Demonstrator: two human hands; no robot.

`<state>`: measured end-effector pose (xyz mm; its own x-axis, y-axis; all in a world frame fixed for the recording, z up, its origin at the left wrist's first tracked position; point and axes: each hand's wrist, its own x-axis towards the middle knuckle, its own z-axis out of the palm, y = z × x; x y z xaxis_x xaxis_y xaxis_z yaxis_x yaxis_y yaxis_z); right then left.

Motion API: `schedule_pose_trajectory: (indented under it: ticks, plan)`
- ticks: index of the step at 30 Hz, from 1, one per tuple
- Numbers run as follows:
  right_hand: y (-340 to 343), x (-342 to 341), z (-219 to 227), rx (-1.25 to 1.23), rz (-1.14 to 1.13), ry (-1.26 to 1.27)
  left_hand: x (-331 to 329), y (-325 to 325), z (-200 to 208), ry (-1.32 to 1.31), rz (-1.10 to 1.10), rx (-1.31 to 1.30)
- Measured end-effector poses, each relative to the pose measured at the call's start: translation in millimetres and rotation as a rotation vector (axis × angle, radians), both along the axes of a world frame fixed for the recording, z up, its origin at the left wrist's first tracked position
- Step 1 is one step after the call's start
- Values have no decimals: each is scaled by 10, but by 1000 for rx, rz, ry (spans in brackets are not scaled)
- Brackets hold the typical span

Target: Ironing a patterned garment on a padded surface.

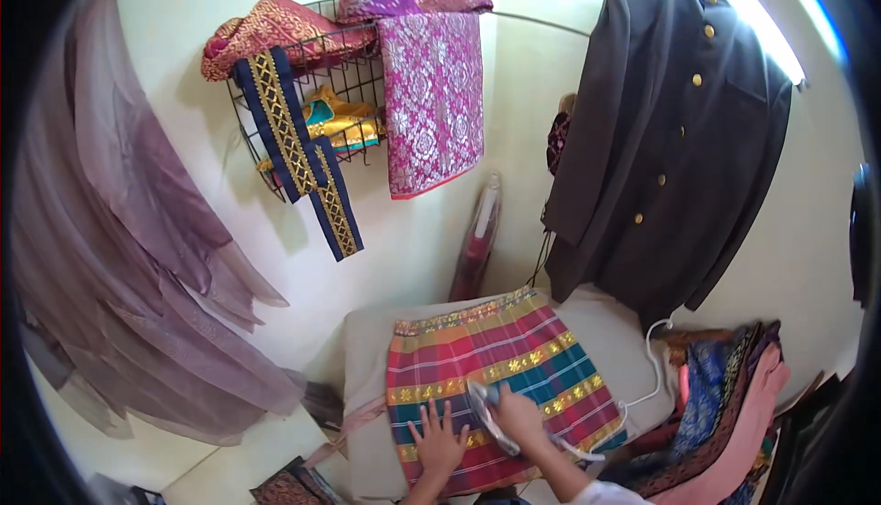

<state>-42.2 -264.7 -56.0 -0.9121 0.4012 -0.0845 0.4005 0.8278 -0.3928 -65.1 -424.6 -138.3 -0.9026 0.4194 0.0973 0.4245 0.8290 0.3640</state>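
Note:
A plaid skirt (477,349) in red, green and purple with gold flower bands lies spread on a padded grey ironing surface (367,335), its gathered waistband at the far end. My right hand (519,415) is wrapped round the handle of a clothes iron (488,422), which rests on the skirt's lower middle. Its white cord (642,399) trails off to the right. To the left of the iron, my left hand (440,441) lies flat on the skirt with its fingers spread.
A wire basket (353,78) with folded brocade cloths hangs on the wall. A dark jacket (674,120) with gold buttons hangs at the right, a sheer mauve garment (147,230) at the left. Patterned fabrics (711,386) are piled right of the ironing surface.

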Motion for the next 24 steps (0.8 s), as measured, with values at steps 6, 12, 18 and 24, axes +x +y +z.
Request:
schedule_pose_trajectory:
  ticks: [6, 12, 18, 24]
  plan:
    - [-135, -1265, -257, 22, -161, 220, -34, -159, 12, -7, -84, 21]
    - [-256, -931, -291, 81, -125, 219, -81, -421, 10, -23, -85, 13]
    - [-741, 165, -65, -28, -87, -23, -105, -512, 37, 34, -32, -33]
    - [-961, -18, -59, -35, -97, 51, -128, -545, -45, 0, -54, -31]
